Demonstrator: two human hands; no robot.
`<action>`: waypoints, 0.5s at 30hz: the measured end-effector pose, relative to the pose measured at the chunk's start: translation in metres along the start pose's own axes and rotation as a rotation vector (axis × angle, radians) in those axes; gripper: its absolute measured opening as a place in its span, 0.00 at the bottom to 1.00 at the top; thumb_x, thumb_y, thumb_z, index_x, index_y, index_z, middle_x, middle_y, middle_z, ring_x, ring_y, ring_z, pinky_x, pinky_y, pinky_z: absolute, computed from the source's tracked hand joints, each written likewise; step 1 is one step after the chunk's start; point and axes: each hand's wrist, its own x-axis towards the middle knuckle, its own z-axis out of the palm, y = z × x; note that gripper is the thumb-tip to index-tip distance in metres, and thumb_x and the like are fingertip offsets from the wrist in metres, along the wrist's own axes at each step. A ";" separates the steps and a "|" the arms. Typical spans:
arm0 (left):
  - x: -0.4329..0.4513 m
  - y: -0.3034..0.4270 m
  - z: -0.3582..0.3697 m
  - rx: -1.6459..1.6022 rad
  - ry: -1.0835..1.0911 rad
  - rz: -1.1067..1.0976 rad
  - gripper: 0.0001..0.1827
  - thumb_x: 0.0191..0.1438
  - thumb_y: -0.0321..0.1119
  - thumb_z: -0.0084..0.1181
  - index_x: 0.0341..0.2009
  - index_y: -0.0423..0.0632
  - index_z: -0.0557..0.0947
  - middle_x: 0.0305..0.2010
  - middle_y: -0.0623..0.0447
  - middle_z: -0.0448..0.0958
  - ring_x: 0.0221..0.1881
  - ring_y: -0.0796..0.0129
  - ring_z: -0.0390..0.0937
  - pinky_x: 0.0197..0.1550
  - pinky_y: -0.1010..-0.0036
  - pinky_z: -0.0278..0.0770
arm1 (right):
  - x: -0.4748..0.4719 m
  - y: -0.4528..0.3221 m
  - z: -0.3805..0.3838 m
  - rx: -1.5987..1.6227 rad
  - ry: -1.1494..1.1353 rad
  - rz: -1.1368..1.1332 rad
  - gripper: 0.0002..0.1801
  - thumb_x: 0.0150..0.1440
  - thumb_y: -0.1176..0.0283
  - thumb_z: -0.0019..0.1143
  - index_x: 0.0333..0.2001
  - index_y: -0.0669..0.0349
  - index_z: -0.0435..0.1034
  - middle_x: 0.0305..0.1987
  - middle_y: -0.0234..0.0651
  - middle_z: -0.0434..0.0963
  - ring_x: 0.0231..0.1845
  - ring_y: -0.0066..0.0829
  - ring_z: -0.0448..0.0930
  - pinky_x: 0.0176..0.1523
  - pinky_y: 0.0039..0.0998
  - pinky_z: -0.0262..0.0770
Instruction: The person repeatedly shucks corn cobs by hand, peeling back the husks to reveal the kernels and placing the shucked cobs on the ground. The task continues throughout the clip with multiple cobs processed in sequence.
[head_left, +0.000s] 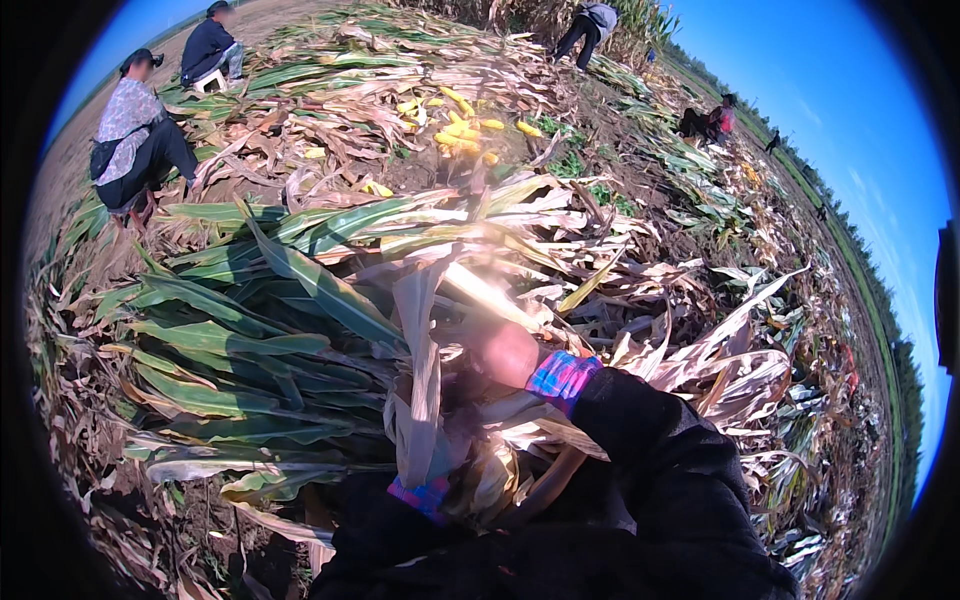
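A heap of cut corn stalks with green and dry leaves (247, 375) lies before me. My right hand (504, 351), below a plaid cuff and dark sleeve, reaches into dry husks at its middle. Its fingers are lost in glare and blur, against a pale husk (487, 292) that may cover an ear. My left hand (456, 439) is lower, in shadow, partly behind a hanging dry leaf (420, 375). Dry husks (499, 472) surround it. What either hand grips cannot be made out.
Husked yellow corn ears (459, 135) lie on soil beyond the heap. At left, a person crouches (135, 142) and another sits on a white stool (211, 81). Someone bends (592, 30) by standing corn; another sits far right (712, 120). Dry stalks (720, 360) spread right.
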 end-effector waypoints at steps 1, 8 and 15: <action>-0.001 -0.005 -0.007 0.119 0.043 -0.065 0.14 0.55 0.32 0.54 0.46 0.49 0.71 0.31 0.54 0.72 0.24 0.73 0.69 0.23 0.77 0.69 | -0.002 0.006 -0.002 -0.020 0.138 0.098 0.09 0.38 0.75 0.55 0.28 0.64 0.69 0.26 0.45 0.70 0.26 0.45 0.74 0.30 0.38 0.72; 0.005 -0.024 -0.019 0.089 0.453 -0.439 0.17 0.55 0.38 0.53 0.46 0.46 0.70 0.37 0.52 0.74 0.29 0.67 0.73 0.33 0.74 0.76 | -0.021 -0.001 0.034 -0.089 0.251 0.138 0.12 0.37 0.77 0.54 0.30 0.66 0.65 0.22 0.44 0.70 0.23 0.46 0.73 0.26 0.40 0.69; 0.004 -0.002 -0.006 -0.103 0.341 -0.307 0.16 0.56 0.38 0.51 0.46 0.45 0.70 0.38 0.51 0.74 0.31 0.66 0.73 0.35 0.73 0.75 | -0.033 -0.027 0.033 0.175 0.117 -0.060 0.12 0.42 0.70 0.55 0.29 0.61 0.62 0.20 0.43 0.69 0.22 0.45 0.73 0.24 0.40 0.68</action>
